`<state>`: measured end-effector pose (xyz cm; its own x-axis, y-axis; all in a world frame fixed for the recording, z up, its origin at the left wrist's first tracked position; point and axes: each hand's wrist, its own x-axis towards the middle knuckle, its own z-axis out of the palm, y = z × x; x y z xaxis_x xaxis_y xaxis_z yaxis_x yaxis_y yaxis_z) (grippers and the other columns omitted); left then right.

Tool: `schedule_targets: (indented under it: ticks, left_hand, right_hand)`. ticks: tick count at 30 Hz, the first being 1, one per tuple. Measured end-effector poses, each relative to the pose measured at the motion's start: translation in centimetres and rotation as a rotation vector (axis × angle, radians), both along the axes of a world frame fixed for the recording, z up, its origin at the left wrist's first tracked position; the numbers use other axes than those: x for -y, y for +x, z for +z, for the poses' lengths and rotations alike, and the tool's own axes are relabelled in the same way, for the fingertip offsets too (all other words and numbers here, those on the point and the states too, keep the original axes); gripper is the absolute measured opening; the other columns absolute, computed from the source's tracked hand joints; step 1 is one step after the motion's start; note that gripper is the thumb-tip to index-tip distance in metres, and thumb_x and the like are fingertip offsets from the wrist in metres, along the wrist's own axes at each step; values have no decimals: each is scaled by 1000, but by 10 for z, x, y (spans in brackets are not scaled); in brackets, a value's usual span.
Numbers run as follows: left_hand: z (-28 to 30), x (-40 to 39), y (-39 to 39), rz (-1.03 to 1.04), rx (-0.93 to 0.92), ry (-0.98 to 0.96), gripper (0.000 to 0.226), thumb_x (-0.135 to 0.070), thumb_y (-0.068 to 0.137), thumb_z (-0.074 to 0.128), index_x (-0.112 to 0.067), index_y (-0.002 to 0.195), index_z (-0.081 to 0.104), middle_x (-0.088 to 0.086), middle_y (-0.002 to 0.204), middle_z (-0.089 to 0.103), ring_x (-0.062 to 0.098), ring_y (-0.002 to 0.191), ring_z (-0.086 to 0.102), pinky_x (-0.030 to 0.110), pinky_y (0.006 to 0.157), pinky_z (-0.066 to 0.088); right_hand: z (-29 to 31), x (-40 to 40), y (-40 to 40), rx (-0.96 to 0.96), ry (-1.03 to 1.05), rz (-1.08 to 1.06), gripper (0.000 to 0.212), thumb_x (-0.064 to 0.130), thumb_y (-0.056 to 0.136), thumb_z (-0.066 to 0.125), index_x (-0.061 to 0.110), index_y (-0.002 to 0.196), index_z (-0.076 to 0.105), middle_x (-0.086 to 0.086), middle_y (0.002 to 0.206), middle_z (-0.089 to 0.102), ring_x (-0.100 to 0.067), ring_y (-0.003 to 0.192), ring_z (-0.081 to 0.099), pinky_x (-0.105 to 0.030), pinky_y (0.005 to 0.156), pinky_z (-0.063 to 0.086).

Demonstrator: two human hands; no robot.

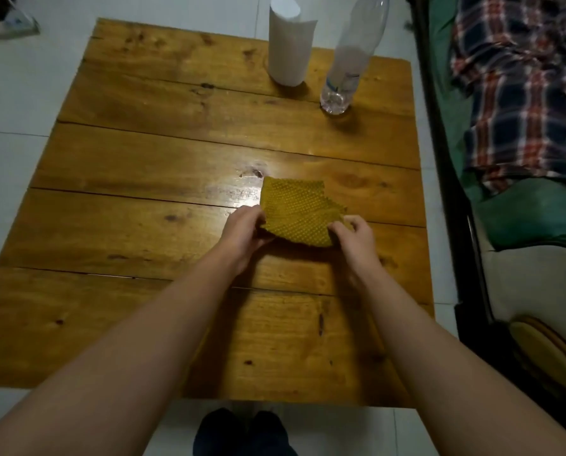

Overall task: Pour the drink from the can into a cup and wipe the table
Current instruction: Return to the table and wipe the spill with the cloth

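Head view: both arms extended; left hand (243, 230) and right hand (354, 236) fingers pinch yellow cloth (296, 213) over table (143, 225).

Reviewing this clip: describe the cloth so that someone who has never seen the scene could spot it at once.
Start at the wooden plank table that fills the view. Near its middle, closer than the white paper roll and clear plastic bottle at the far edge, the left hand and right hand hold a folded cloth. It alone is mustard yellow with a dotted weave.
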<state>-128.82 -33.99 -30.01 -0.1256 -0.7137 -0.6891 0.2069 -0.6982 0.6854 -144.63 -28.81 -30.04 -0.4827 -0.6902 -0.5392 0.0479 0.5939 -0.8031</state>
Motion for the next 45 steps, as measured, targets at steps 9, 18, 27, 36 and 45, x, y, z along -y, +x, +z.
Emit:
schedule_targets:
  ticks: [9,18,27,36,45]
  left_hand:
    - [-17,-7,25,-203,553,-149,20,0,79,59,-15,68,50,8,71,58,26,65,59,34,57,51]
    - [-18,-13,40,-472,880,-436,8,-18,81,65,-20,88,66,0,90,66,20,93,60,36,81,51]
    - [-14,-35,131,-609,1291,-578,55,-31,91,49,-25,142,30,0,154,18,21,142,13,43,117,9]
    - [-23,-66,180,-729,1428,-428,53,-37,97,32,-23,146,19,5,157,8,27,144,3,45,117,5]
    - [-26,-85,193,-795,1483,-436,53,-33,97,30,-24,147,13,8,157,8,29,144,5,45,115,12]
  right_hand:
    - [-2,-3,27,-846,116,289,46,21,87,58,7,128,42,-12,136,39,-28,126,35,-36,100,34]
    - [-12,18,52,-913,-25,761,47,23,98,35,19,144,26,-7,153,23,-25,142,14,-37,115,14]
    - [-24,33,74,-990,257,962,58,49,97,17,29,147,-6,-13,155,-13,-31,142,-14,-47,114,-4]
    - [-22,39,103,-987,135,1100,52,45,99,18,34,147,3,-7,157,-7,-27,143,-11,-48,114,0]
    - [-22,18,155,-1064,25,1357,50,47,98,15,40,145,-1,-8,156,-10,-30,142,-14,-55,112,-4]
